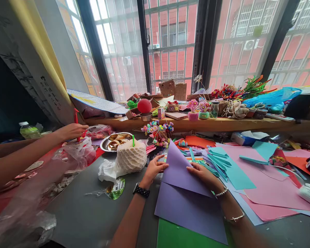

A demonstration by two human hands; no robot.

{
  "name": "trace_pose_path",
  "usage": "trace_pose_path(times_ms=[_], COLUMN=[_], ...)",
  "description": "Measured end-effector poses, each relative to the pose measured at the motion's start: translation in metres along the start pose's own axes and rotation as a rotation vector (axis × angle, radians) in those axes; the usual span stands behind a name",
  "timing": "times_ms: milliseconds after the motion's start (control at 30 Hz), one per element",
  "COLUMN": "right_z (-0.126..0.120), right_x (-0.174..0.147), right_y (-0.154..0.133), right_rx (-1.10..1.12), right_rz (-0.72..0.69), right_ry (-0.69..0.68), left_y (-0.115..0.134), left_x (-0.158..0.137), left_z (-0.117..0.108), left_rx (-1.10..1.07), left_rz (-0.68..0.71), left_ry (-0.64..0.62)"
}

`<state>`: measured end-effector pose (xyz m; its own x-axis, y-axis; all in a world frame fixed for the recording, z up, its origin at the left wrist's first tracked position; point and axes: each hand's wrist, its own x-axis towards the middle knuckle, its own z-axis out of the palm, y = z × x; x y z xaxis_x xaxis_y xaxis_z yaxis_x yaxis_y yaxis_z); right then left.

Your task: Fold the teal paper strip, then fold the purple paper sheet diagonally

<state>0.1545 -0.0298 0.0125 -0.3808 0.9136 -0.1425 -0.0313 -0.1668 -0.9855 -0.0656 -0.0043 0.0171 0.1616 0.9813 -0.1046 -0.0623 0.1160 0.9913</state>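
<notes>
A sheet of purple paper is folded over at a slant into a pointed shape and raised between my two hands. My left hand pinches its left edge, thumb and fingers closed on it. On the right edge, my right hand grips it with the thumb on the near face; some fingers are hidden behind. Under it lies another purple sheet, partly over a green board. Just right of my right hand are several folded turquoise paper strips.
A coconut in white foam netting with a green straw stands left of my hands, beside a metal dish. Pink paper spreads to the right. Pipe-cleaner flowers stand ahead. Another person's hand is at the left.
</notes>
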Motion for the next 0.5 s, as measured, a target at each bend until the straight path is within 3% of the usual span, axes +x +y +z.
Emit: trace_pose_path(times_ms=[333,500], right_z=[-0.0026,-0.0088], right_x=[-0.0025,-0.0037], right_y=[-0.0035,-0.0026], right_rx=[-0.071,-0.125], right_rz=[0.039,0.058], right_ry=[-0.058,-0.074], left_y=[0.0039,0.0066], left_x=[-0.0017,-0.0039], left_z=[-0.0024,-0.0039], left_rx=[0.04,0.119], left_rz=[-0.025,-0.106], left_ry=[0.015,-0.1])
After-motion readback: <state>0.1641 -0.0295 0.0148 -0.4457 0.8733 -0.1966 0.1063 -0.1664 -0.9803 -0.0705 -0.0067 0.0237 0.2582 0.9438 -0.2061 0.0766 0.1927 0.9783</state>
